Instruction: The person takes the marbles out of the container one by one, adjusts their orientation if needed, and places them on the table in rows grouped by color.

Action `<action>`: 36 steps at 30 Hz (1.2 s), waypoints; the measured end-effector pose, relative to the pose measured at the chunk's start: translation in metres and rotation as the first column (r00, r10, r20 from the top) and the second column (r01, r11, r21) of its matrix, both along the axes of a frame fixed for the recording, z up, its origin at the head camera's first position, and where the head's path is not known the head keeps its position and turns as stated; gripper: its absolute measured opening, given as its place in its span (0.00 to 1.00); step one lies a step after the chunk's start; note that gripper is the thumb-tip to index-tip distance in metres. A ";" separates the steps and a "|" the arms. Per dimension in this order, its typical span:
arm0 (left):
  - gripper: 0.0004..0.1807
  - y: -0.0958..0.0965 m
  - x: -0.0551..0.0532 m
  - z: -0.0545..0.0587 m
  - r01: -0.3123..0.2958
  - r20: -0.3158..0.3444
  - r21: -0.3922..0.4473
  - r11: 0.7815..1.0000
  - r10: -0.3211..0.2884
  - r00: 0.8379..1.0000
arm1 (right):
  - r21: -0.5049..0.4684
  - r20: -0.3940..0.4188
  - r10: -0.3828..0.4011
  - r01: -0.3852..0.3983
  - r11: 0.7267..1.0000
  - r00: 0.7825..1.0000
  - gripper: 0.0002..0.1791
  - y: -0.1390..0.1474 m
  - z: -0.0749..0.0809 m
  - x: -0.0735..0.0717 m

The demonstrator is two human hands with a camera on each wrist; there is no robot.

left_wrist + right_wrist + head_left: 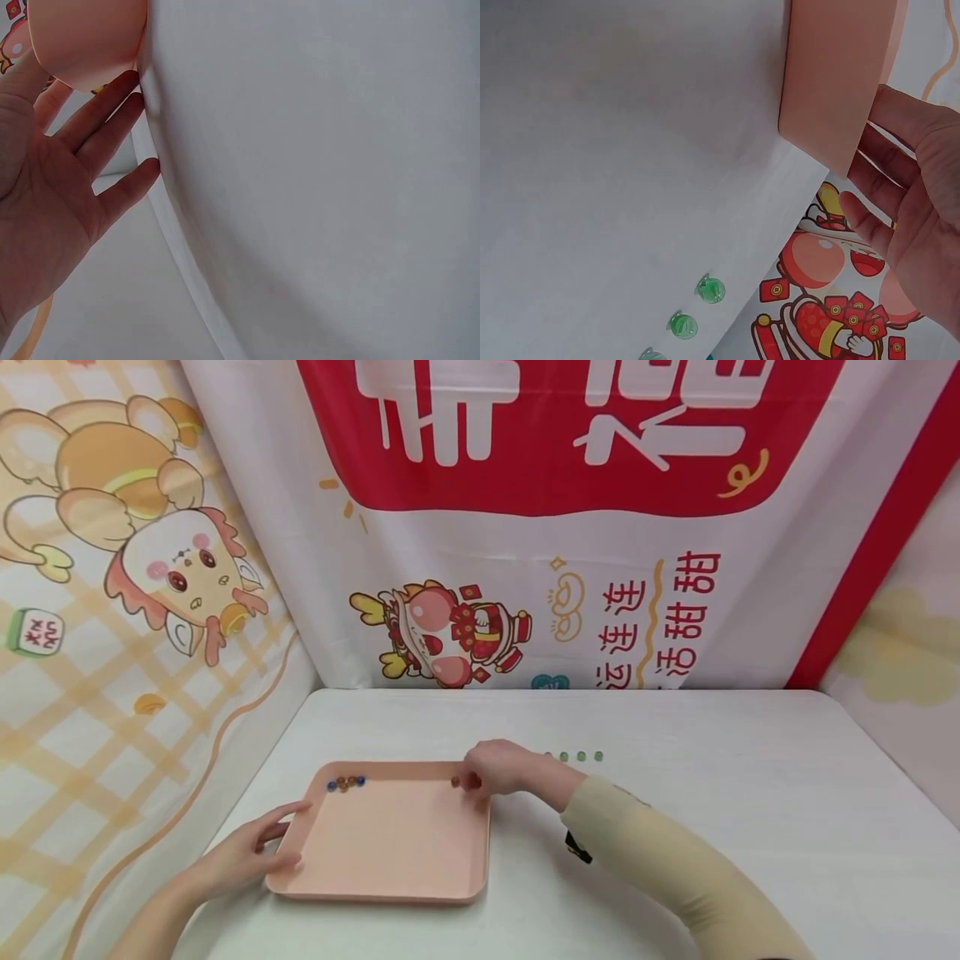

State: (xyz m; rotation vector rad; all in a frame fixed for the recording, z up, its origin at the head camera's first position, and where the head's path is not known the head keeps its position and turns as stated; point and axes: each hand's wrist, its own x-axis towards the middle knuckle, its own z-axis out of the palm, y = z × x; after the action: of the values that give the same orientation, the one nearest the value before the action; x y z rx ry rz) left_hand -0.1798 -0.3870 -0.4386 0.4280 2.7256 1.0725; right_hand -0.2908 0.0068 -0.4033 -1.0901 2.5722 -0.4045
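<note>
A shallow pink tray [390, 843] lies on the white table. At its left side, my left hand [243, 852] rests with fingers spread and mostly straight, touching the rim. The left wrist view shows that hand's palm and its fingertips beside the tray wall [90, 37]. My right hand [498, 768] reaches over the far right corner, fingers bent down inside. A brown marble [455, 782] sits right by its fingertips, which the tray wall [832, 82] hides in the right wrist view; I cannot tell whether they pinch anything. Blue marbles [332, 786] and brown marbles [352, 782] cluster in the far left corner.
Several green glass marbles [581, 756] stand in a row on the table behind my right forearm, and some green marbles [711, 289] show in the right wrist view. A printed cloth [465, 543] hangs along the table's far edge, another patterned cloth [90, 677] on the left.
</note>
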 end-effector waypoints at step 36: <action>0.39 0.000 0.001 0.000 0.001 -0.012 -0.009 1.000 -0.001 1.000 | -0.143 0.152 -0.047 0.069 0.987 0.987 0.03 0.004 -0.005 -0.001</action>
State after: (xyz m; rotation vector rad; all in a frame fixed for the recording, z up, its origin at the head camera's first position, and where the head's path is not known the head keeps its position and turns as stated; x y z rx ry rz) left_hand -0.1793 -0.3868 -0.4384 0.4362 2.7393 1.0598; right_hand -0.2918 0.0109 -0.4085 -0.9940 2.4793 -0.6748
